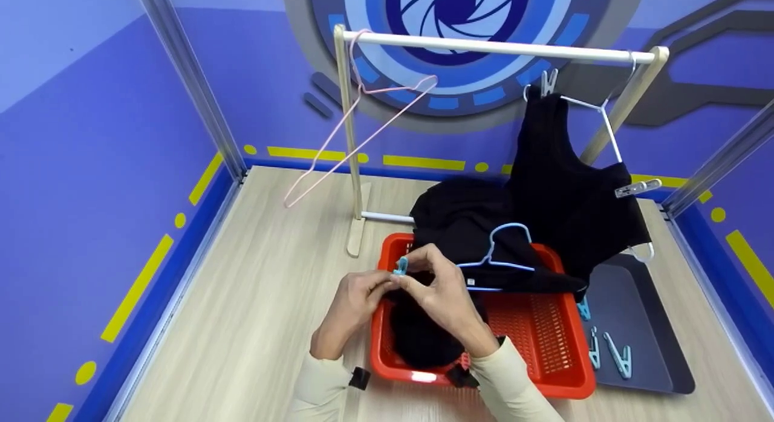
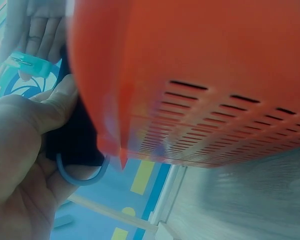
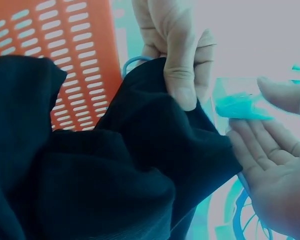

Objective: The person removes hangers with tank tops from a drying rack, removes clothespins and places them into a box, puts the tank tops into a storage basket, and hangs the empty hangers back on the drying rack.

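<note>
My left hand (image 1: 355,298) pinches the edge of a black garment (image 3: 150,115) between thumb and fingers, near the left rim of the red basket. The rounded end of a blue hanger (image 2: 82,180) pokes out beneath the cloth in the left wrist view. Close beside it, my right hand (image 1: 444,295) holds a light blue clothespin (image 3: 242,106) between thumb and fingers. The hook of the blue hanger (image 1: 491,243) lies over the garment, which spreads across the red basket (image 1: 532,337) and hides part of it.
A wooden rack (image 1: 502,45) stands behind, bearing an empty pink hanger (image 1: 326,147) and a white hanger (image 1: 612,132) with a black top (image 1: 562,180) clipped by clear clothespins. Right of the basket, a dark grey tray (image 1: 647,319) holds several blue clothespins (image 1: 620,357).
</note>
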The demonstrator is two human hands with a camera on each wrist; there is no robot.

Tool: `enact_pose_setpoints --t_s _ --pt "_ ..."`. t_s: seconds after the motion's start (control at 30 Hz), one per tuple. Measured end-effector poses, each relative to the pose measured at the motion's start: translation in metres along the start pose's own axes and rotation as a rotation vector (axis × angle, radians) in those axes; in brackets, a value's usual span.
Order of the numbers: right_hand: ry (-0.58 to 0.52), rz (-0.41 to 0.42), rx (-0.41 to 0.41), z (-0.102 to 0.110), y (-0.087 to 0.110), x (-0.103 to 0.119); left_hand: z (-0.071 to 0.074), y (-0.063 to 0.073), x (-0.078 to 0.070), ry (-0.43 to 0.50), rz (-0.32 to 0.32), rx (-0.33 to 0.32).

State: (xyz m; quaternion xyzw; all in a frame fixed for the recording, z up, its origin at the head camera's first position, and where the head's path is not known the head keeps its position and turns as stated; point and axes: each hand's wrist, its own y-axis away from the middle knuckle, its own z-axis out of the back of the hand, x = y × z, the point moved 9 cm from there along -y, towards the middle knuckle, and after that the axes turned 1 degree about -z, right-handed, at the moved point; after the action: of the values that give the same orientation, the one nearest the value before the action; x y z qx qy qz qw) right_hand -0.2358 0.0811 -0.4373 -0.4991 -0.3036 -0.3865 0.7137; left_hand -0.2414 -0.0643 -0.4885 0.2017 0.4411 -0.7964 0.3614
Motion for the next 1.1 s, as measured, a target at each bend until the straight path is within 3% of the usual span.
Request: enact_pose_setpoints --t_s 0.2,0.47,0.8,1.1 --pt "-0.049 -0.025 -0.023 0.002 0.001 -0.003 -0.001 0.0 0.0 0.026 0.027 0.011" --pt "-0.147 0.033 -0.064 0.011 0.005 0.001 0.0 0.0 -0.002 0.002 0.013 0.003" --pt "-0.116 0.052 -0.093 0.033 0.014 0.008 0.001 -0.001 -0.001 0.007 0.012 -0.012" --pt "-0.081 0.084 -0.203 0.071 0.025 0.011 0.002 -0.001 -0.001 0.025 0.008 -0.033"
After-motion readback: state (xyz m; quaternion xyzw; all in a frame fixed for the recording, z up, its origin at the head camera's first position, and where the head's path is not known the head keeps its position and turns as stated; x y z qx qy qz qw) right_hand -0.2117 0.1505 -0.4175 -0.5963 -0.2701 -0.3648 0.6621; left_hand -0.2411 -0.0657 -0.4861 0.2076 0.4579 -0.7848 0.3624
